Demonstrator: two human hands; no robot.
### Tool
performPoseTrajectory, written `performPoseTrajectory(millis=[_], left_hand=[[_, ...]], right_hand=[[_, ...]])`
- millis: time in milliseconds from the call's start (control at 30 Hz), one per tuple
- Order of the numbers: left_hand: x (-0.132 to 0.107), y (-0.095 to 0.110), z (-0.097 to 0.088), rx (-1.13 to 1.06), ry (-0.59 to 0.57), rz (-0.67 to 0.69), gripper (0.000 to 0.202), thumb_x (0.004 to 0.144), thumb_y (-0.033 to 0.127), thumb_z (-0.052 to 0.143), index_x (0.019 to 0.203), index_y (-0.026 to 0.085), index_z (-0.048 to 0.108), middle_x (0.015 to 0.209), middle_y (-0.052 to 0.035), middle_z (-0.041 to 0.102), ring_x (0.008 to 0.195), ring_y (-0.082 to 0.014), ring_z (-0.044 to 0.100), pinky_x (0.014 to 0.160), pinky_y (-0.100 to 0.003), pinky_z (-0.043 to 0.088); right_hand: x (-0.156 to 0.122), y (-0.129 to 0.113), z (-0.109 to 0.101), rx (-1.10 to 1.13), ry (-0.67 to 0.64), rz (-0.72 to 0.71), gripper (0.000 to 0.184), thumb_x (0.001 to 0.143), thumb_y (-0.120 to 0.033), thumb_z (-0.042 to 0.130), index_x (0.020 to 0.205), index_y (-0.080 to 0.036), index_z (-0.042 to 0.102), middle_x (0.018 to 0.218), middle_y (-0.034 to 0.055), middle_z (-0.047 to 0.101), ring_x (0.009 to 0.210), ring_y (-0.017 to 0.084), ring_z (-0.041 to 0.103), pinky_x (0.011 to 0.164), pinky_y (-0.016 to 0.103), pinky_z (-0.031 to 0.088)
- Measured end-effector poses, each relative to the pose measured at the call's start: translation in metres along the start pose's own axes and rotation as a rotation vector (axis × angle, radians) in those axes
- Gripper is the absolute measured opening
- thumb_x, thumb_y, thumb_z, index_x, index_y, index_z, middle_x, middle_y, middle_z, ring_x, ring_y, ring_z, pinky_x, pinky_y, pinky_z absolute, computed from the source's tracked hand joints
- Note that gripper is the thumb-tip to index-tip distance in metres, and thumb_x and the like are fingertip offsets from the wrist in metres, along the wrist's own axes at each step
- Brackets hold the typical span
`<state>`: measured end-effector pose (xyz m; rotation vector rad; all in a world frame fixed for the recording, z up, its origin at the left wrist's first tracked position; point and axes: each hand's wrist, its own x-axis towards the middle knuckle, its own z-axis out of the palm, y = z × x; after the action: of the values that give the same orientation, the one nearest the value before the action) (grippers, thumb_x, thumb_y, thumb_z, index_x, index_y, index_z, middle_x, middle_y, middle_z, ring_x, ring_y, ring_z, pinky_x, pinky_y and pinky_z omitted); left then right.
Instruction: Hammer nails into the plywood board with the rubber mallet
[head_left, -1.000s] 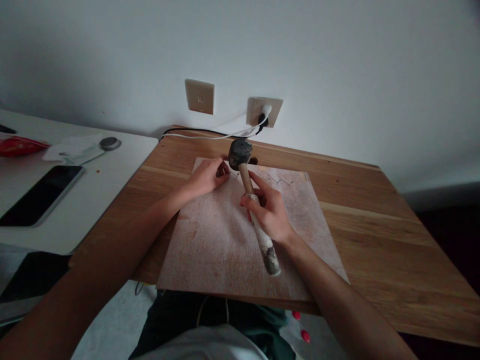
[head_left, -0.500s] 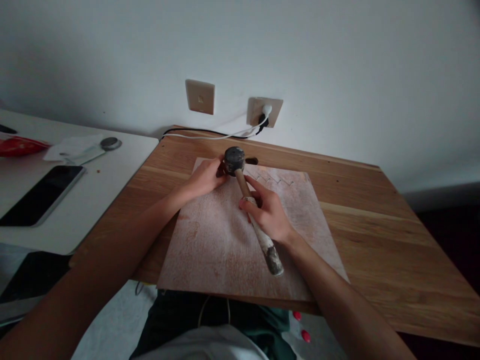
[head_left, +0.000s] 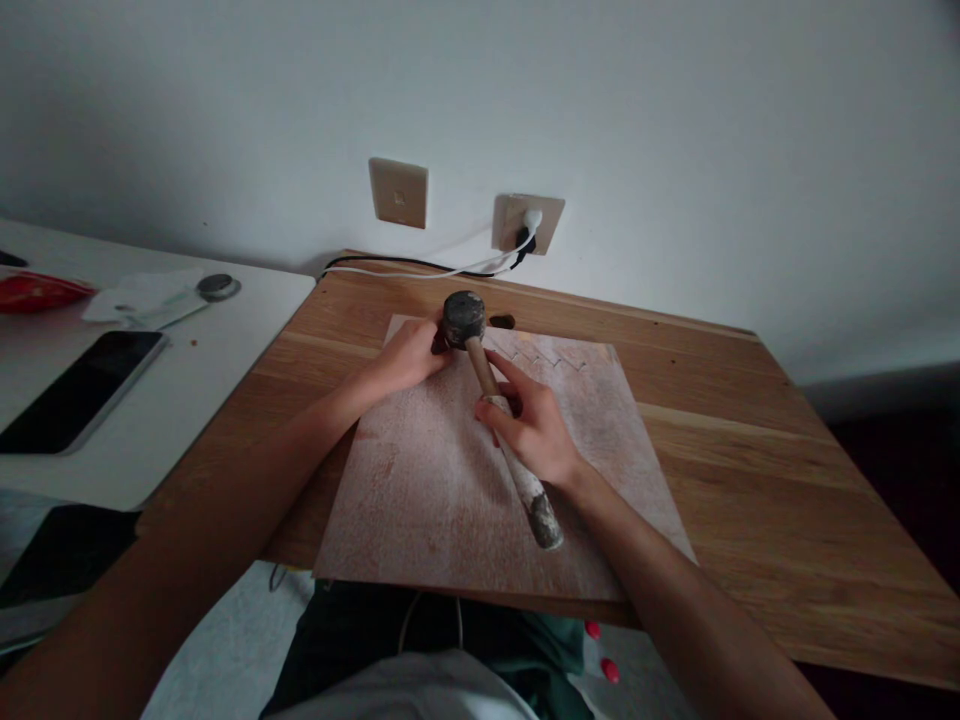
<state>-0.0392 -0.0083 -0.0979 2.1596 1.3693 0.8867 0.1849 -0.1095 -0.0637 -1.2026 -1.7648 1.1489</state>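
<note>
In my right hand (head_left: 536, 425) is a rubber mallet (head_left: 463, 318) with a black head and a wooden handle, pale and scuffed toward its dark end. My fingers wrap the handle about its middle, and the head points away from me. Just left of the head, my left hand (head_left: 411, 355) is closed at the far edge of a reddish-brown board (head_left: 420, 480). Something dark shows at its fingertips, but the mallet head hides most of it. A zigzag line (head_left: 536, 355) runs along the board's far right part.
Under the board is a wooden table (head_left: 750, 480) against a wall. Cables (head_left: 420, 270) run along its back edge to a wall socket (head_left: 529, 222). On a white table (head_left: 195, 380) at left lie a phone (head_left: 82, 390), a round grey item (head_left: 217, 287) and a red packet (head_left: 41, 292).
The mallet head has shifted very slightly left and up, still beside my left hand. Both hands keep nearly the same place, and the view has moved a little.
</note>
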Motion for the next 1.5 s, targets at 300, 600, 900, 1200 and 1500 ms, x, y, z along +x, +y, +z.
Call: performPoseTrajectory(millis=[300,600,900,1200,1500], left_hand=[[0.001,-0.007,0.003,-0.032,0.018,0.056,0.034,0.085,0.012,0.080,0.117,0.021,0.070,0.087,-0.0014,0.077,0.080,-0.0222,0.074,0.072,-0.031,0.056],[-0.007,-0.002,0.004,0.017,0.057,0.144,0.037,0.090,0.009,0.072,0.125,0.022,0.066,0.105,-0.0027,0.076,0.087,-0.0186,0.073,0.082,-0.032,0.061],[-0.039,0.044,0.014,0.199,-0.127,0.602,0.017,0.106,0.021,0.068,0.123,0.020,0.071,0.120,-0.0091,0.077,0.118,-0.0268,0.073,0.107,-0.044,0.061],[-0.050,0.059,0.023,0.199,-0.237,0.844,0.022,0.103,0.008,0.068,0.117,0.021,0.080,0.128,-0.0075,0.084,0.133,-0.0254,0.071,0.117,-0.042,0.057],[-0.045,0.046,0.004,0.220,-0.223,0.649,0.025,0.107,0.011,0.061,0.115,0.026,0.079,0.108,-0.0058,0.081,0.112,-0.0242,0.076,0.104,-0.042,0.062]], right_hand=[[0.001,0.000,0.000,0.080,0.011,0.021,0.083,0.085,-0.040,0.070,0.161,-0.009,0.059,0.076,-0.0015,0.074,0.048,0.014,0.059,0.049,0.030,0.047],[0.003,-0.004,-0.002,0.239,0.136,0.042,0.087,0.080,-0.038,0.077,0.160,-0.009,0.058,0.071,-0.0042,0.071,0.046,0.014,0.055,0.044,0.030,0.041],[0.005,-0.012,-0.014,0.392,0.471,-0.006,0.074,0.080,-0.036,0.074,0.151,-0.016,0.067,0.068,-0.0062,0.069,0.045,0.013,0.054,0.042,0.029,0.041],[0.003,-0.010,-0.009,0.346,0.445,-0.066,0.068,0.086,-0.034,0.070,0.153,-0.019,0.067,0.070,-0.0054,0.068,0.047,0.013,0.053,0.044,0.028,0.041],[0.003,-0.012,-0.011,0.339,0.420,0.008,0.073,0.085,-0.038,0.068,0.155,-0.018,0.065,0.071,-0.0033,0.067,0.048,0.015,0.054,0.045,0.031,0.042]])
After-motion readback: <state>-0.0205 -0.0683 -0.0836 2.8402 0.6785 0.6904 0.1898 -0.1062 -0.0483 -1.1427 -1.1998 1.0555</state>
